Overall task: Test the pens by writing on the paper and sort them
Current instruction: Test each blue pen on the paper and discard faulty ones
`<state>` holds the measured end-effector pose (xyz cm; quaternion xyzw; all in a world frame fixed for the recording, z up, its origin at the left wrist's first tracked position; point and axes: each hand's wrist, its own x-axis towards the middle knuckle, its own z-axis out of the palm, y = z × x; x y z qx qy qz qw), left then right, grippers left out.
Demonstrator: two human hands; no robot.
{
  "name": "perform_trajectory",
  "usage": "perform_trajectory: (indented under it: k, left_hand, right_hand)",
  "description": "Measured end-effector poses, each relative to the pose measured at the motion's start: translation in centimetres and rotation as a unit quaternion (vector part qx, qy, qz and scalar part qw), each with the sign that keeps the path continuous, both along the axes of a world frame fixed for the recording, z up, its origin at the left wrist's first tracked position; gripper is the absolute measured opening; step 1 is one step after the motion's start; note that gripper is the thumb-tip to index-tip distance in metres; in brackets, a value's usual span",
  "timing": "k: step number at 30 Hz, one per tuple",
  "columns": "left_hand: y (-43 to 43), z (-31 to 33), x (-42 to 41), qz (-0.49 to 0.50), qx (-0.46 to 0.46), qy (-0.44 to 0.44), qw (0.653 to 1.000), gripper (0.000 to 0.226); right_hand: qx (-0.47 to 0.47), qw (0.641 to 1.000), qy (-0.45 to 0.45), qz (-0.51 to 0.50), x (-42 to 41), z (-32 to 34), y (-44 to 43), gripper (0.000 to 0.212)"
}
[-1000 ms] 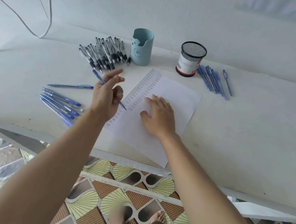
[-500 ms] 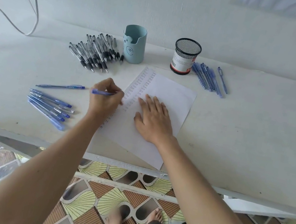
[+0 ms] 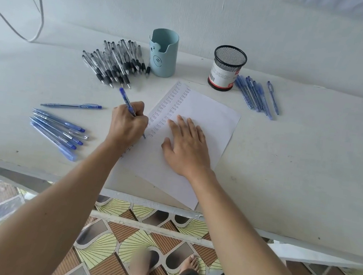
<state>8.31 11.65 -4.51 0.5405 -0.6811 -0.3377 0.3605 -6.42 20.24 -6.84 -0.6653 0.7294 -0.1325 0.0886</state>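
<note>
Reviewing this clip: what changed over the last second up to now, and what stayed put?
The left hand came down from a raised, loose hold and turned the blue pen into a writing grip, tip at the left margin of the paper. The right hand stayed flat on the paper. The heap of black pens, the blue holder and the mesh cup did not move.

A single wide-angle camera on the person's head looks forward and steeply down. The wall fills the top of the frame, the white table the middle band, and the tiled floor the bottom. Both forearms enter from the lower corners. At centre, close to the lens, the left hand grips a blue pen and the right hand lies flat on the paper.
</note>
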Motion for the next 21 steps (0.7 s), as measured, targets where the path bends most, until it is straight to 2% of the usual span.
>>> perform_trajectory:
  k: [21]
  left_hand:
    - [0.21,-0.12,-0.17,-0.016,-0.014,-0.003,1.0,0.034]
  right_hand:
    - [-0.006,1.0,-0.001,-0.003,0.08,-0.15,-0.06,0.058]
